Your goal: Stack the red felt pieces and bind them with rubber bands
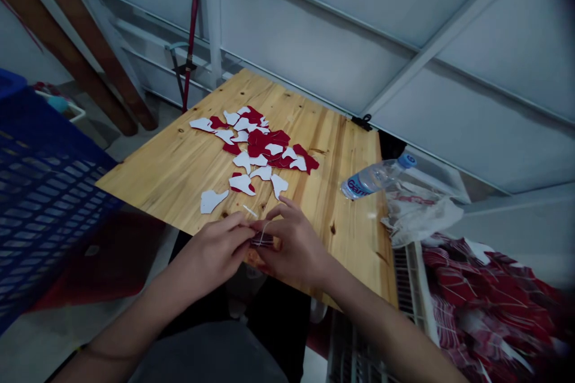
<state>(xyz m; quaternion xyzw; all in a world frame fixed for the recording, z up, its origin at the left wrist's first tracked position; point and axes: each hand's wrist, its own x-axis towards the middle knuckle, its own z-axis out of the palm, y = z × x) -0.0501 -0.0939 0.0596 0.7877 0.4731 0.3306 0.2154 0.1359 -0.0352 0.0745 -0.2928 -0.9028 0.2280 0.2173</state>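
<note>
My left hand [224, 243] and my right hand [296, 243] are together at the near edge of the wooden table [350, 233]. Between them they grip a small bundle of stacked cut pieces [262, 240], dark red with light edges. A thin pale string [265, 228] crosses the bundle. My fingers partly cover the bundle and the string's ends. Beyond my hands lies a loose spread of cut pieces [269, 142], some red side up, others white side up. One white piece [212, 201] lies apart at the left. A short white strip [250, 210] shows just past my fingertips.
A plastic water bottle [372, 177] lies at the table's right side, near a crumpled clear bag [420, 212]. To the right, a pale crate [424, 293] holds many red and white bundles [489, 287]. A blue basket [54, 161] stands left. White panels [314, 48] rise behind the table.
</note>
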